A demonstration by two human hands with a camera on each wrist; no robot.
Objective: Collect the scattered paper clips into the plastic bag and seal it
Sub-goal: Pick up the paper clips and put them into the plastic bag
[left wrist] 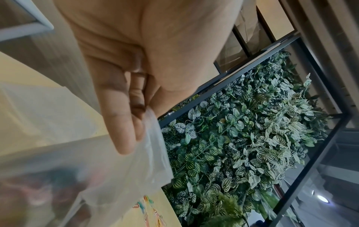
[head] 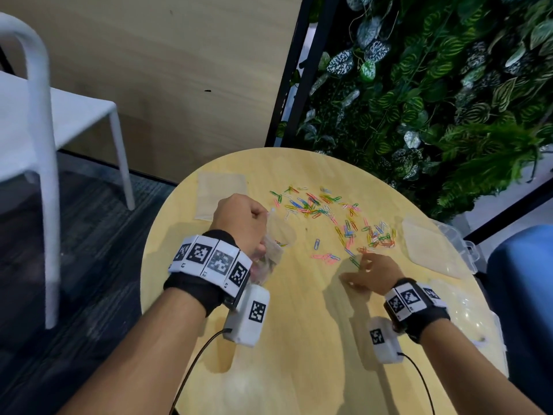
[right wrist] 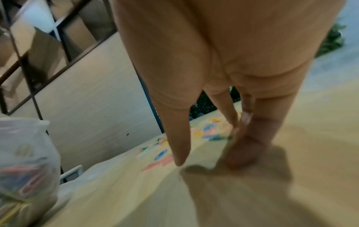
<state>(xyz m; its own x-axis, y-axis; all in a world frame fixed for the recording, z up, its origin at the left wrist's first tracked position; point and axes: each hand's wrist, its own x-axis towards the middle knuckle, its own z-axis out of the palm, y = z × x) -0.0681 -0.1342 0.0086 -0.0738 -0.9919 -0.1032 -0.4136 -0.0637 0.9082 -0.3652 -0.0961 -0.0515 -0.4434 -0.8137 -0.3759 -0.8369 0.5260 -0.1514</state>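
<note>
Left hand (head: pixel 239 220) grips plastic bag (head: pixel 270 253), partly filled. Right hand (head: pixel 366 272), fingers spread, reaches paper clips (head: pixel 329 214); most left on counter (head: pixel 299 339). Bag unsealed.

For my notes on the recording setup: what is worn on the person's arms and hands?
Both hands, left and right, are bare. Each wrist has a black wrap, a band of white tiles printed with black square codes, and a white box with a black cable.

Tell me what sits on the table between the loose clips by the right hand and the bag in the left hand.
Nothing visible does. Bare tabletop lies between the right hand, reaching the nearest paper clips, and the plastic bag gripped at its top by the left hand. The clear container sits off to the right.
</note>
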